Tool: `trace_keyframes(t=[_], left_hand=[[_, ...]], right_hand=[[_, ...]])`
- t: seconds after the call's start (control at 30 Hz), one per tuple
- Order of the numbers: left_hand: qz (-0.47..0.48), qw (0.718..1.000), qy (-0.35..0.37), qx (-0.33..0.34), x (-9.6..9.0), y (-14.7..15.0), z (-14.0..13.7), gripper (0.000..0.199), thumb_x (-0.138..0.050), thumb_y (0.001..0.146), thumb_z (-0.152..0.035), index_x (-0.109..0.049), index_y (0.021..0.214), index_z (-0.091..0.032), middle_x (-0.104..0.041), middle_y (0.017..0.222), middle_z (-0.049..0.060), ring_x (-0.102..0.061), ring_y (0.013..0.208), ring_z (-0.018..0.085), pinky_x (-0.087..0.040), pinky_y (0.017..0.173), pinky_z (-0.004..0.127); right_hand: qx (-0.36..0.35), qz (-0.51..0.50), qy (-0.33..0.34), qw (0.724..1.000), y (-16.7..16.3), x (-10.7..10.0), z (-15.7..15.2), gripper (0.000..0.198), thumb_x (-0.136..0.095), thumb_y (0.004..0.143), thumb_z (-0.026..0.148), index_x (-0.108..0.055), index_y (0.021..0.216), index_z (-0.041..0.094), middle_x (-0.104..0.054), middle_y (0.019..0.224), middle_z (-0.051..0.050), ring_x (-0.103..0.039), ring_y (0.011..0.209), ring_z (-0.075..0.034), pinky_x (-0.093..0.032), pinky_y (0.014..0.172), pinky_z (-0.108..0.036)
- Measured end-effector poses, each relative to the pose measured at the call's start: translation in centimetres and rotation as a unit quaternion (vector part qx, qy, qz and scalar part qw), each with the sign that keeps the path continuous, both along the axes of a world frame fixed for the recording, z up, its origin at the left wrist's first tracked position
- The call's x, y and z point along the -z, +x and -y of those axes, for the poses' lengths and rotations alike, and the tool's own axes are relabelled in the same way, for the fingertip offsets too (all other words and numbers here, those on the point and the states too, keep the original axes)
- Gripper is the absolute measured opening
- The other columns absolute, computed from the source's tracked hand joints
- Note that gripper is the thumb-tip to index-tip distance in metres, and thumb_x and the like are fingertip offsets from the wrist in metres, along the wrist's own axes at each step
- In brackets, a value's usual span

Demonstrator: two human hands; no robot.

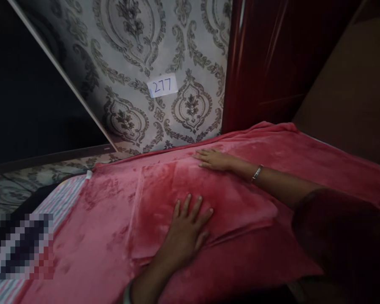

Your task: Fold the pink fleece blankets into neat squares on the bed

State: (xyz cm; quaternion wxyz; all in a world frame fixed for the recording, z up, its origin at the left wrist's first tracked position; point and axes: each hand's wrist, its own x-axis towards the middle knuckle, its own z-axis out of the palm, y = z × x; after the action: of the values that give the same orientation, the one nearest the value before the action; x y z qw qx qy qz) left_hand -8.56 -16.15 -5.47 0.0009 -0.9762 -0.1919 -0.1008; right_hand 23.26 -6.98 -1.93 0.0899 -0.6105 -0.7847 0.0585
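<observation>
A folded pink plush cloth (228, 198), perhaps a blanket, lies flat on a larger spread of the same pink fabric (98, 223). My left hand (188, 228) rests on the folded piece near its front edge, palm down with fingers spread. Toward the far edge of the fold, my right hand (213, 159) lies flat with its fingers stretched out to the left. Neither hand grips anything. Stacked layers show along the folded piece's left and front edges.
Patterned wallpaper (191, 105) stands behind, with a paper label (162, 85) reading 277. A dark red glossy panel (262, 63) rises at the back right. Striped fabric (61, 200) shows at the left edge, beside a pixelated patch. A dark screen-like surface (34, 97) fills the upper left.
</observation>
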Motion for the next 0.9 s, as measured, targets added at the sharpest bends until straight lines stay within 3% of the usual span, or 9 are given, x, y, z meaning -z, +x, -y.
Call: trace_keyframes(t=[0.17, 0.27, 0.37, 0.47, 0.6, 0.73, 0.9], left_hand=[[0.02, 0.999, -0.032, 0.004, -2.4, 1.2, 0.7, 0.059, -0.052, 0.101, -0.034, -0.038, 0.157, -0.03, -0.036, 0.165, 0.01, -0.026, 0.155, 0.034, -0.025, 0.122, 0.066], [-0.002, 0.995, -0.053, 0.087, -4.2, 4.5, 2.0, 0.06, -0.053, 0.1, -0.042, -0.041, 0.155, -0.023, -0.042, 0.162, 0.013, -0.033, 0.152, 0.032, -0.025, 0.124, 0.06], [-0.038, 0.981, -0.046, 0.183, -4.2, 8.2, 3.1, 0.066, -0.056, 0.097, -0.049, -0.043, 0.154, -0.019, -0.043, 0.16, 0.016, -0.035, 0.15, 0.035, -0.029, 0.122, 0.058], [-0.039, 0.978, -0.014, 0.206, -2.5, 10.1, 3.5, 0.067, -0.052, 0.099, -0.05, -0.037, 0.158, -0.023, -0.036, 0.164, 0.016, -0.031, 0.151, 0.039, -0.026, 0.12, 0.065], [-0.026, 0.98, -0.007, 0.196, -0.6, 9.7, 3.7, 0.064, -0.046, 0.103, -0.044, -0.026, 0.162, -0.029, -0.025, 0.17, 0.011, -0.02, 0.156, 0.034, -0.023, 0.122, 0.061], [-0.025, 0.981, -0.018, 0.19, -0.8, 9.1, 4.0, 0.063, -0.046, 0.104, -0.041, -0.025, 0.162, -0.031, -0.029, 0.169, 0.008, -0.017, 0.158, 0.03, -0.022, 0.124, 0.059], [-0.018, 0.981, -0.007, 0.192, -0.9, 9.2, 3.9, 0.06, -0.047, 0.103, -0.039, -0.031, 0.16, -0.03, -0.031, 0.168, 0.005, -0.013, 0.159, 0.028, -0.018, 0.126, 0.057]], right_hand=[[-0.004, -0.044, -0.001, 0.999, 3.3, -0.8, 6.5, 0.064, -0.034, 0.104, 0.057, -0.038, 0.16, 0.025, -0.026, 0.168, -0.01, -0.024, 0.154, -0.034, -0.017, 0.123, -0.06], [-0.037, -0.059, 0.031, 0.997, 3.1, -0.7, 9.0, 0.06, -0.035, 0.105, 0.053, -0.042, 0.158, 0.024, -0.028, 0.168, -0.009, -0.024, 0.154, -0.033, -0.018, 0.124, -0.058], [-0.08, -0.081, 0.04, 0.993, 1.3, -0.4, 9.9, 0.055, -0.035, 0.107, 0.05, -0.043, 0.157, 0.028, -0.037, 0.164, -0.006, -0.025, 0.154, -0.029, -0.018, 0.125, -0.056], [-0.092, -0.085, 0.019, 0.992, -0.2, 0.4, 9.6, 0.053, -0.038, 0.106, 0.049, -0.042, 0.157, 0.033, -0.039, 0.163, -0.003, -0.025, 0.154, -0.028, -0.018, 0.125, -0.057], [-0.089, -0.074, 0.011, 0.993, 0.3, 1.7, 8.0, 0.06, -0.043, 0.103, 0.058, -0.039, 0.158, 0.033, -0.031, 0.167, -0.004, -0.019, 0.156, -0.029, -0.013, 0.124, -0.058], [-0.053, -0.075, 0.012, 0.996, 2.4, 2.4, 5.6, 0.065, -0.04, 0.102, 0.062, -0.036, 0.16, 0.032, -0.025, 0.169, -0.005, -0.015, 0.157, -0.033, -0.01, 0.124, -0.062], [0.001, -0.104, 0.001, 0.995, 5.4, 3.9, 1.8, 0.067, -0.034, 0.101, 0.066, -0.037, 0.159, 0.033, -0.03, 0.167, -0.005, -0.021, 0.155, -0.031, -0.012, 0.125, -0.057]])
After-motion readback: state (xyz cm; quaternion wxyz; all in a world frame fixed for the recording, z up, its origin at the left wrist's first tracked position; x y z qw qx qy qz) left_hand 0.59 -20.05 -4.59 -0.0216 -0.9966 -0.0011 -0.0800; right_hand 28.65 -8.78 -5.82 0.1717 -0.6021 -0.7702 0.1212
